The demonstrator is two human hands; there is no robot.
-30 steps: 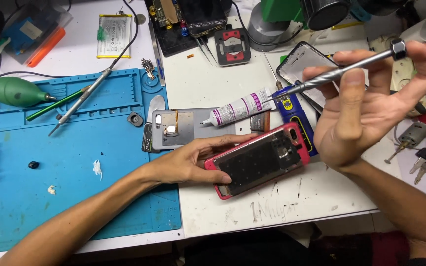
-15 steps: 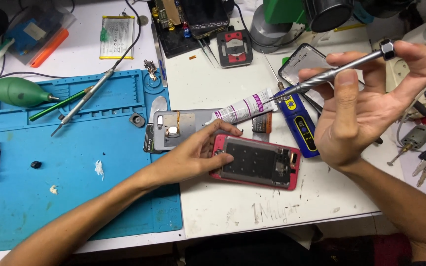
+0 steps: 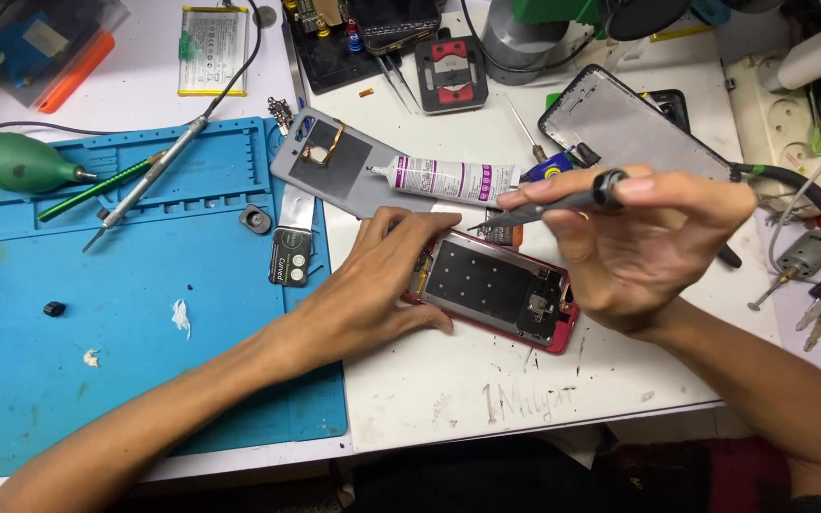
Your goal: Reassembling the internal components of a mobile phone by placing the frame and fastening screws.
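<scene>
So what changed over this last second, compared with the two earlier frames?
The right hand turned palm-down and lowered the grey screwdriver, so its tip now points at the top end of the red opened phone. The left hand slid onto the phone's left end and presses it flat; earlier the phone lay tilted. The glue tube, grey back cover and blue mat kept their places.
</scene>
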